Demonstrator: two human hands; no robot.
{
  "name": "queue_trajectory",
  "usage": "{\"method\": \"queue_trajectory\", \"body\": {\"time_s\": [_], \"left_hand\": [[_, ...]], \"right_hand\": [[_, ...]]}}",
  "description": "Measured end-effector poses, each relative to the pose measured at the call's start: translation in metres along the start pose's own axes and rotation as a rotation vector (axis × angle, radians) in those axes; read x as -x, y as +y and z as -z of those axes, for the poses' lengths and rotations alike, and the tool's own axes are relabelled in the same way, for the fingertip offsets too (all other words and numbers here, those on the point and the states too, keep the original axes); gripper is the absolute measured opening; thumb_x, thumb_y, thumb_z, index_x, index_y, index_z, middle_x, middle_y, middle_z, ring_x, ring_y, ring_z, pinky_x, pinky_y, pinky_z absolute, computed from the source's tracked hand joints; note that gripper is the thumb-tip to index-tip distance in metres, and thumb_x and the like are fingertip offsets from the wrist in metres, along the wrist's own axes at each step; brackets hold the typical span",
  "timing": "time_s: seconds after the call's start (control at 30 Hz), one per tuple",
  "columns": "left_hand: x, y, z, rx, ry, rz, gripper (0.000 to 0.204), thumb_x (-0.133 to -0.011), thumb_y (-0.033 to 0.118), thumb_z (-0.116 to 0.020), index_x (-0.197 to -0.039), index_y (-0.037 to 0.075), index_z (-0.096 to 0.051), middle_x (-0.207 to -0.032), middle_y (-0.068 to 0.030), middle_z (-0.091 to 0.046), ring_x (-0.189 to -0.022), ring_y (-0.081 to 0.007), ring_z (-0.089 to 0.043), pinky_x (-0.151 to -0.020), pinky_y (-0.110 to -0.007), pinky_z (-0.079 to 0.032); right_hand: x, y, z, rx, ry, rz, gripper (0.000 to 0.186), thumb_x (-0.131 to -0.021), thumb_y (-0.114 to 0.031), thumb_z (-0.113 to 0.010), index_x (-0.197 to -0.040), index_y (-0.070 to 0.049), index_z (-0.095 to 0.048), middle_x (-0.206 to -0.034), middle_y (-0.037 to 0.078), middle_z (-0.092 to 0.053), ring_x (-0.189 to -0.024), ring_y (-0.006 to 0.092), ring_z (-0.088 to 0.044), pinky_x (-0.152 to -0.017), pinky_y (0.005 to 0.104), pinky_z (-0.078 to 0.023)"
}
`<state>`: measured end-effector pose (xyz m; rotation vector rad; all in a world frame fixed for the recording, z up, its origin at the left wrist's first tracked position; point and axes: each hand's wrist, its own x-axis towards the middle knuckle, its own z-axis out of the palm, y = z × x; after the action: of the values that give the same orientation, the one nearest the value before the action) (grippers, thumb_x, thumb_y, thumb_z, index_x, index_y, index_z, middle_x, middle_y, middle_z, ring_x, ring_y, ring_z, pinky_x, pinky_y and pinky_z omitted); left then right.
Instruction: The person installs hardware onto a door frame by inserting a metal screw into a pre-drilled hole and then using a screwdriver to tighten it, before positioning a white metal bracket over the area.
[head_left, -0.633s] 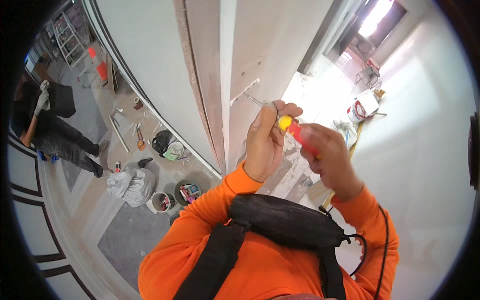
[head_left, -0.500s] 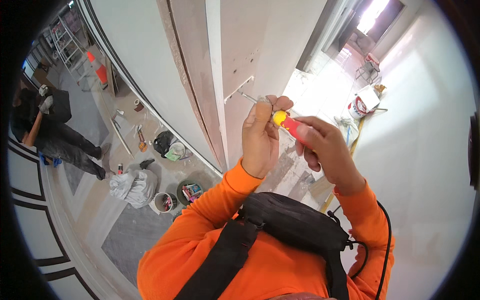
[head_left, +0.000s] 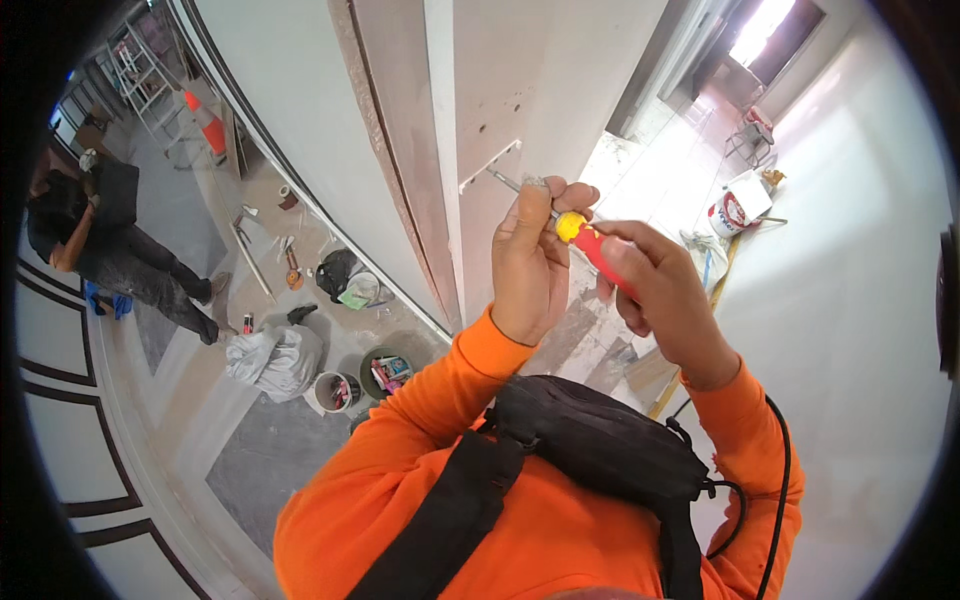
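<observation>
My right hand (head_left: 662,296) grips the red and yellow handle of a screwdriver (head_left: 590,243). Its metal shaft points up and left at a white perforated bracket (head_left: 490,164) fixed to a tall pale wall panel (head_left: 520,80). My left hand (head_left: 532,258) is closed around the shaft just ahead of the handle, with its thumb raised. Both sleeves are orange, and a black bag (head_left: 590,450) hangs on my chest.
Far below on the floor lie buckets (head_left: 335,392), a grey sack (head_left: 272,358), bags and loose tools. Another person in dark clothes (head_left: 110,250) works at the left beside an orange cone (head_left: 205,118). A white bucket (head_left: 728,212) and a chair (head_left: 750,135) stand at the right.
The view has shifted a little. Both hands stay on the screwdriver at the bracket, with hardly any movement.
</observation>
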<state>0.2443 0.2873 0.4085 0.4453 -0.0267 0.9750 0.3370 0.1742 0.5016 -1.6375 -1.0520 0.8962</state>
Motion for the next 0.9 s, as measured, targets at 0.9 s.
{"method": "queue_trajectory", "body": {"time_s": [0.9], "left_hand": [[-0.003, 0.000, -0.011, -0.008, 0.037, -0.006, 0.030, -0.103, 0.033, -0.047, -0.106, 0.005, -0.058, -0.102, -0.0093, -0.069, -0.107, -0.0241, -0.062, -0.092, -0.035, -0.050]], "right_hand": [[-0.002, -0.007, -0.009, -0.147, 0.016, -0.197, 0.034, -0.096, -0.027, -0.057, -0.114, 0.001, -0.065, -0.063, -0.001, -0.053, -0.053, 0.0059, -0.044, -0.049, 0.0228, -0.036]]}}
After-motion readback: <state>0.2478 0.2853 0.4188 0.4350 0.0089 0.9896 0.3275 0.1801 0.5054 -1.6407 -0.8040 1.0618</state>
